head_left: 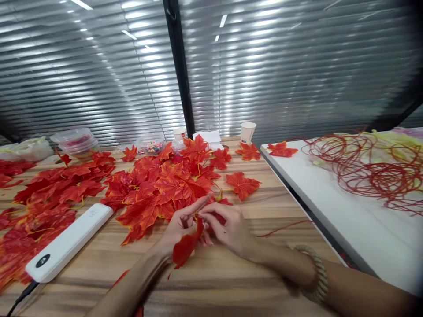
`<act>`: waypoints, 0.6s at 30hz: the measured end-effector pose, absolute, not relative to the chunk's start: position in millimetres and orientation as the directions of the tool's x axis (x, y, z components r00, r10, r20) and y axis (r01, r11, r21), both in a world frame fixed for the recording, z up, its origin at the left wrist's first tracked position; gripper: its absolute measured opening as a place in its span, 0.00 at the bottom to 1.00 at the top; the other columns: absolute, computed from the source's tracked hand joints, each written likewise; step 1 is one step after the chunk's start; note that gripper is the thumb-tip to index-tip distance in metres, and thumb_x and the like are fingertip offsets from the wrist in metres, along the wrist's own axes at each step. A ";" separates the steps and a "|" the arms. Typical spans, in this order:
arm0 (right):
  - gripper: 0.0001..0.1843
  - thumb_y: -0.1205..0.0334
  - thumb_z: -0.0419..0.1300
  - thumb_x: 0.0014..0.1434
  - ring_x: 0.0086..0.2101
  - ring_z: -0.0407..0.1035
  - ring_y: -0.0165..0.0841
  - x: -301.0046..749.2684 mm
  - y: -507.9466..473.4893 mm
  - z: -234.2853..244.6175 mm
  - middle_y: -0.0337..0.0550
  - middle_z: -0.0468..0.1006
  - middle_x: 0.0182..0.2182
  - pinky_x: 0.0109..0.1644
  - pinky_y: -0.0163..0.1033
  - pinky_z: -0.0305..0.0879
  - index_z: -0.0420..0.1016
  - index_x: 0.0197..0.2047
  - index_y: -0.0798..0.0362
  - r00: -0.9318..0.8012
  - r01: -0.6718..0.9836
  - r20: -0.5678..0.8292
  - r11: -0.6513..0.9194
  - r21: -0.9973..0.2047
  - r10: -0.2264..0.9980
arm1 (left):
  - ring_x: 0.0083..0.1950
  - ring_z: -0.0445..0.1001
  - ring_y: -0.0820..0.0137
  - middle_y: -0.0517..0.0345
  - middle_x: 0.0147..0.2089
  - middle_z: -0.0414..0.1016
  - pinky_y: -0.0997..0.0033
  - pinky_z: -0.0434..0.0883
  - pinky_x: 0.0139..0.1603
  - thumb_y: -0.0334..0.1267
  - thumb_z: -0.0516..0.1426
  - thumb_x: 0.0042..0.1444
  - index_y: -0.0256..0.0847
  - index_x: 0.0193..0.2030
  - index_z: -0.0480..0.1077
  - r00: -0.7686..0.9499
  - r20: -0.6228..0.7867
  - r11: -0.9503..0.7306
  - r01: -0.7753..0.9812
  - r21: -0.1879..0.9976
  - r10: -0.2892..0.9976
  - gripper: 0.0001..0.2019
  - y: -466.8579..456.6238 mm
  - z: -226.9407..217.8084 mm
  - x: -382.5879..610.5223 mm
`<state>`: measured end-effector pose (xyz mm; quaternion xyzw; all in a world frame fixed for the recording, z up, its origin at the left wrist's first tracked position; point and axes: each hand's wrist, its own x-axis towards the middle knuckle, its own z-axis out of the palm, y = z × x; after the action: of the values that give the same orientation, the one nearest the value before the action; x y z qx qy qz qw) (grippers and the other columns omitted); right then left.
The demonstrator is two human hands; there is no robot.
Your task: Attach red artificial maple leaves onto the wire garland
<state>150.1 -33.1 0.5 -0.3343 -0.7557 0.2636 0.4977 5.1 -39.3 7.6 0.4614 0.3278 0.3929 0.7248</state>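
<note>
Both hands low in the middle of the frame, close together over the wooden table (231,281). Left hand (180,226) with forefinger stretched up and to the right, the other fingers curled round a red leaf (185,248) that droops below the palm. Right hand (228,229) touching the left, fingertips pinched together at the leaf's top, by the stem. A beaded bracelet (315,273) on the right wrist, lower right. A thin red string (280,228) trailing from the right hand toward the right.

Just above the hands, a heap of red leaves (158,185) spread across the middle; another heap (42,198) along the left edge. One leaf apart (243,185), right of the middle heap. A long white device (68,242) lying slantwise at lower left, dark cable at its near end. Far back by the blinds: plastic tubs (77,140) upper left, a bead box (152,145), two paper cups (247,131). At right, a white table (330,207) carrying a tangle of red string (370,169) and one more leaf (281,149).
</note>
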 end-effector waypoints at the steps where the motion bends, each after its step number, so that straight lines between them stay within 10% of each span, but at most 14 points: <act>1: 0.07 0.72 0.53 0.53 0.25 0.68 0.25 149.8 -33.2 0.0 0.38 0.75 0.26 0.32 0.28 0.63 0.71 0.31 0.55 -0.281 0.247 0.580 0.641 -0.726 0.765 | 0.19 0.71 0.71 0.56 0.18 0.73 0.79 0.67 0.18 0.34 0.61 0.44 0.34 0.62 0.44 0.473 -0.117 0.268 -0.264 0.927 0.873 0.41 -39.5 7.9 5.2; 18: 0.08 0.68 0.52 0.55 0.25 0.68 0.26 148.5 -35.5 1.8 0.39 0.75 0.25 0.32 0.29 0.63 0.72 0.32 0.54 -0.260 0.277 0.585 0.639 -0.717 0.768 | 0.19 0.71 0.72 0.56 0.20 0.74 0.80 0.67 0.19 0.31 0.60 0.45 0.38 0.63 0.41 0.454 -0.129 0.265 -0.249 0.931 0.881 0.41 -38.1 13.6 7.2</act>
<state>148.5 -35.5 1.8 -0.3463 -0.7547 0.2456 0.5002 7.2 -38.1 13.6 0.4607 0.3430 0.3940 0.7175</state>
